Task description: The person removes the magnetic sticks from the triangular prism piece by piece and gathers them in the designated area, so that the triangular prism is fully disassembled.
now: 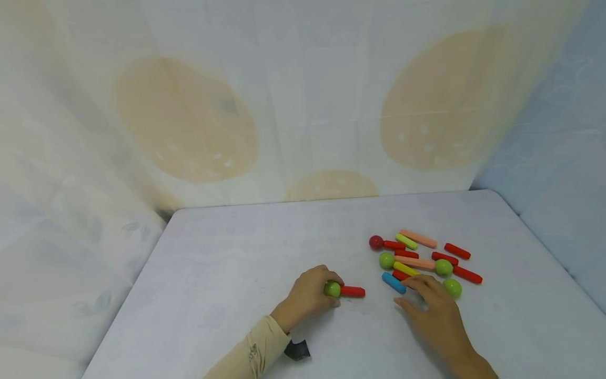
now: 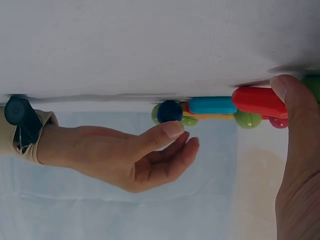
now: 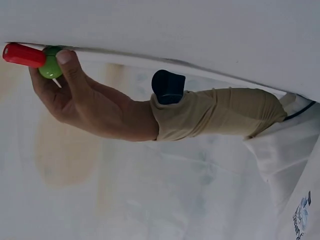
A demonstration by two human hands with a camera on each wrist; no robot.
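Observation:
My left hand grips a green ball on the white table; a short red rod sticks out of the ball to the right. The right wrist view shows the thumb over that green ball and the red rod. My right hand lies with relaxed fingers on the table and holds nothing, its fingertips beside a blue rod. In the left wrist view a dark ball sits just off the right hand's fingertips, next to the blue rod.
Just beyond my right hand lies a loose pile: a red ball, green balls, and several red, orange and yellow-green rods. The table ends at a draped cloth backdrop; its side edges fall away left and right.

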